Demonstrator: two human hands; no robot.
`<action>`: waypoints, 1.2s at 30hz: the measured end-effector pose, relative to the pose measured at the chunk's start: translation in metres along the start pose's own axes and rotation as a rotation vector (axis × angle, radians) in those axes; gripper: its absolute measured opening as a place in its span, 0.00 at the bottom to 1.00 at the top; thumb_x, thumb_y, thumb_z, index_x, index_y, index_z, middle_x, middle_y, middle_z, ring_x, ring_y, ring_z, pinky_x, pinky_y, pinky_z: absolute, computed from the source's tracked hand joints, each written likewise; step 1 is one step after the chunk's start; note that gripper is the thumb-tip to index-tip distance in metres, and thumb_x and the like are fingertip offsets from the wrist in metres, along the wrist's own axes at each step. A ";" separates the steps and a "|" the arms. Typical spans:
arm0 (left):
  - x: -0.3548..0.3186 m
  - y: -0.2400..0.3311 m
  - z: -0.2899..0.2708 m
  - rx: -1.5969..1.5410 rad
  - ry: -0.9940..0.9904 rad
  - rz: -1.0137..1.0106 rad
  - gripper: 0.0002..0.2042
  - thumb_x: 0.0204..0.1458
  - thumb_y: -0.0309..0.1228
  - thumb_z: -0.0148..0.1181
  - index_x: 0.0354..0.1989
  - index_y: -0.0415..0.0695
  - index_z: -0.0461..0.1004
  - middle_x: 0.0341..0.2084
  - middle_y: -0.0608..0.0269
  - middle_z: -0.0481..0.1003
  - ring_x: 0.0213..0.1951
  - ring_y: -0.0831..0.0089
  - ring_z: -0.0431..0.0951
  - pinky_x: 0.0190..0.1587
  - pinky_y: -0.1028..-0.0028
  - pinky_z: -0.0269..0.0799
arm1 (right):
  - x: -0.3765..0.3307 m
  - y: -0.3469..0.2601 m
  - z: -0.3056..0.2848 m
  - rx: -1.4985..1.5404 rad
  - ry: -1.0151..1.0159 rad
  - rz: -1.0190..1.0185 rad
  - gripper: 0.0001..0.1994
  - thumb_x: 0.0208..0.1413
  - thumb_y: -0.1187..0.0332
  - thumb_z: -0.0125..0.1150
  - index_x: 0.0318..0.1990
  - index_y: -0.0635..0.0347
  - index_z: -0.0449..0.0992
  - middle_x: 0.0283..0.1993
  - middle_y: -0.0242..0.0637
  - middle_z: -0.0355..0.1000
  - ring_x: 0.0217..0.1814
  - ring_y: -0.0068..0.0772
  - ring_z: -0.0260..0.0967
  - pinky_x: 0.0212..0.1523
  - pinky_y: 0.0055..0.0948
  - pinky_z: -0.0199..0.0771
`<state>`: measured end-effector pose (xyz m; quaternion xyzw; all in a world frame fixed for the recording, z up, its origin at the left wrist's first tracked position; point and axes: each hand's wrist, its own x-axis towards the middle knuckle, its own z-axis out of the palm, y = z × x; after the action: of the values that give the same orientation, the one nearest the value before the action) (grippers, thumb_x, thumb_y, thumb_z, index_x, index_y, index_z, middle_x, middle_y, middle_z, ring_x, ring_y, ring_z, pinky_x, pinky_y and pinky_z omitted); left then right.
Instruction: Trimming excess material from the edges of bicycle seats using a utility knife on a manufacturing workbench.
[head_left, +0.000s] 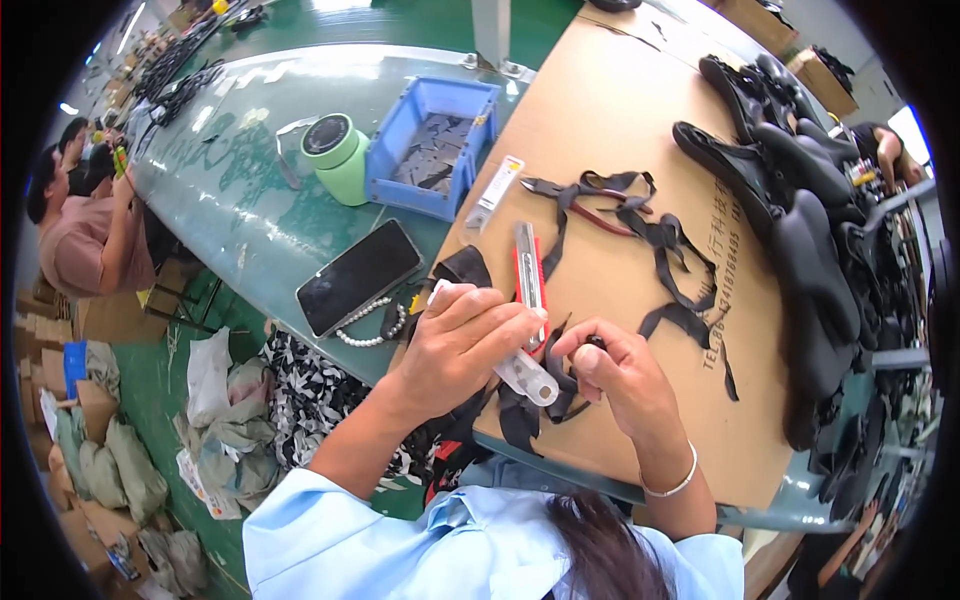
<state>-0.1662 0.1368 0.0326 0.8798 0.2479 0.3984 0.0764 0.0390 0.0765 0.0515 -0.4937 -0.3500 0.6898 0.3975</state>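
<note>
My left hand (445, 345) is closed around a translucent plastic tube (530, 379), whose round end points toward my body. Close by on the right, my right hand (628, 385) pinches a small black piece (596, 342) between thumb and fingers; its exact kind does not show. Just beyond the tube lies a red utility knife (529, 265) on the cardboard sheet (600, 445). Dark fabric strips (690, 300) are scattered past my right hand, tangled around red-handled pliers (580, 205). A slim clear-and-white case (495, 192) rests farther off.
Left of my hands are a black phone (360, 278), a string of white beads (362, 341), a green jar (340, 165) and a blue bin (385, 165) holding grey flat pieces. Black saddles (815, 265) pile up along the right. Sacks (235, 430) lie on the floor; people (95, 235) are at far left.
</note>
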 end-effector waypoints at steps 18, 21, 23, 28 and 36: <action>0.069 0.052 -0.021 0.505 -0.540 0.584 0.09 0.34 0.30 0.56 0.24 0.39 0.75 0.25 0.65 0.69 0.37 0.70 0.69 0.41 0.75 0.64 | -0.030 0.053 0.008 0.700 -0.181 0.047 0.06 0.58 0.69 0.59 0.34 0.57 0.68 0.27 0.24 0.60 0.25 0.13 0.53 0.21 0.15 0.50; 0.072 0.065 -0.017 0.583 -0.608 0.671 0.07 0.34 0.31 0.55 0.21 0.42 0.75 0.25 0.66 0.70 0.39 0.70 0.68 0.43 0.76 0.63 | -0.035 0.060 0.007 0.712 -0.188 0.038 0.06 0.59 0.68 0.58 0.34 0.56 0.68 0.26 0.24 0.60 0.25 0.13 0.52 0.22 0.14 0.51; 0.075 0.073 -0.018 0.575 -0.667 0.720 0.06 0.35 0.31 0.55 0.20 0.43 0.75 0.25 0.66 0.70 0.40 0.70 0.67 0.44 0.74 0.63 | -0.040 0.062 0.004 0.692 -0.193 0.034 0.06 0.59 0.68 0.58 0.34 0.56 0.68 0.26 0.24 0.60 0.24 0.13 0.52 0.22 0.14 0.51; 0.073 0.070 -0.021 0.546 -0.622 0.600 0.07 0.36 0.31 0.56 0.22 0.42 0.74 0.24 0.65 0.70 0.39 0.69 0.68 0.44 0.74 0.62 | -0.060 0.055 -0.010 0.290 -0.008 -0.023 0.06 0.57 0.68 0.60 0.33 0.61 0.75 0.26 0.25 0.67 0.22 0.12 0.51 0.22 0.15 0.50; 0.031 0.044 -0.062 0.437 -0.682 0.150 0.06 0.37 0.31 0.63 0.25 0.48 0.74 0.25 0.65 0.69 0.38 0.68 0.69 0.42 0.70 0.62 | -0.091 0.077 -0.064 0.250 0.077 -0.050 0.08 0.57 0.68 0.61 0.30 0.64 0.75 0.27 0.33 0.72 0.21 0.13 0.53 0.21 0.16 0.51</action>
<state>-0.1782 0.1105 0.1093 0.9725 0.2224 0.0264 -0.0639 0.1026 -0.0325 0.0036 -0.4573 -0.2579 0.6986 0.4861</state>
